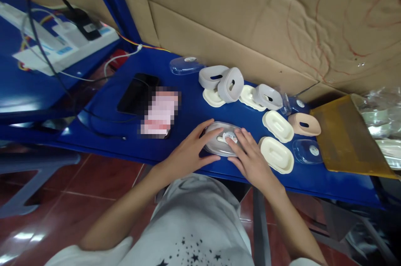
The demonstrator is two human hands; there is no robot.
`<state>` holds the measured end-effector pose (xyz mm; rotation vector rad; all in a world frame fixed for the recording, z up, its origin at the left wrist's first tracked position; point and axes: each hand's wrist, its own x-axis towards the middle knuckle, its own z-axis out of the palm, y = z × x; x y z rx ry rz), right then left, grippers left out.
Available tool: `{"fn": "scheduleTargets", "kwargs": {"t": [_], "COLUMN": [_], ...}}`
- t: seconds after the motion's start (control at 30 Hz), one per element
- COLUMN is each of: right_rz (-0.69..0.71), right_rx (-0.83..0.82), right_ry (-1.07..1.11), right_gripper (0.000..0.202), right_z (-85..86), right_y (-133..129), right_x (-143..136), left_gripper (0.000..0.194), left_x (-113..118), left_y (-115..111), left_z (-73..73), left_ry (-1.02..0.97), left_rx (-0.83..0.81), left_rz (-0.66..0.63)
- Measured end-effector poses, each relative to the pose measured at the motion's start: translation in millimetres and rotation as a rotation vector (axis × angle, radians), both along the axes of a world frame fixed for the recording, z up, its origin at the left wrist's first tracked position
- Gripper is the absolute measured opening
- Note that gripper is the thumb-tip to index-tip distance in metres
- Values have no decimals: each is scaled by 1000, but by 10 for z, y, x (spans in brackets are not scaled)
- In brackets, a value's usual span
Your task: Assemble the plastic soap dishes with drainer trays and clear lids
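Clear plastic is covering a grey slotted container (pixel 216 147), which is lying between the two hands near the front edge of the blue table (pixel 190 105) and is showing a round label (pixel 231 136) on its upper face. The left hand (pixel 191 145) is bracketing the left end, with thumb and fingers spread apart around the rim. The right hand (pixel 252 159) is reaching over the opposite end, its fingers fanning across the cover beside the label and its thumb lying toward the near rim. How firmly either hand is pressing cannot be told from this view.

Judging by the posture, the hands are steadying the container and seating or checking its cover. A next move would probably be calling for even support at both ends, so that cover and body are staying aligned.

To the right, two cream trays (pixel 277 162) are lying near a peach slotted piece (pixel 314 125) and a loose clear cover (pixel 303 152). Behind, grey slotted pieces (pixel 230 96) are resting on or against further cream parts, and another clear cover (pixel 184 67) is lying apart, toward the left. A dark phone (pixel 133 95) is occupying the table's left portion.
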<state>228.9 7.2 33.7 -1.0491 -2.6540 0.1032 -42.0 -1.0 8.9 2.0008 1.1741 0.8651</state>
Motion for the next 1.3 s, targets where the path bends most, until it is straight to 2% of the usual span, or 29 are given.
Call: {"fn": "scheduleTargets", "kwargs": {"t": [0.1,0.2,0.37,0.47,0.53,0.57,0.63,0.73,0.8,0.93,1.07,1.2,1.3], "right_rz": [-59,-96,-424,-480,-400,-347,-288,-390,-502,-677,-647,-559,-557], "right_rx": [13,-7,119,94,-15,-58,-77,21,110,244,212,135,133], "right_ry": [-95,-84,30,45,53,73,132,199,179,54,18,-31,-53], "right_gripper": [80,80,63,53,56,58,61,59,54,46,47,42,38], "right_z": [-7,44,-14,-86,-92,-82,-48,-10,-14,-43,-5,46,69], "right_y": [-114,-211,-408,-544,-598,-604,-567,-423,-309,-68,355,883,1034], "right_x": [10,186,724,829,784,755,748,957,1228,1847,2277,2433,2413], "left_gripper": [67,64,74,81,81,79,69,51,43,28,22,25,34], "left_x": [15,41,81,137,218,275,416,638,735,722,560,448,423], "left_y": [-19,-24,-16,-83,-164,-207,-274,-281,-224,-95,-73,-132,-173], "left_z": [1,0,13,42,73,90,119,129,113,83,84,68,49], "left_ry": [39,99,206,256,246,228,217,313,393,442,435,382,319], "left_rx": [53,150,354,470,554,581,585,537,527,525,524,488,437], "left_rz": [16,81,341,407,375,318,127,-131,-175,-155,-131,-84,-63]}}
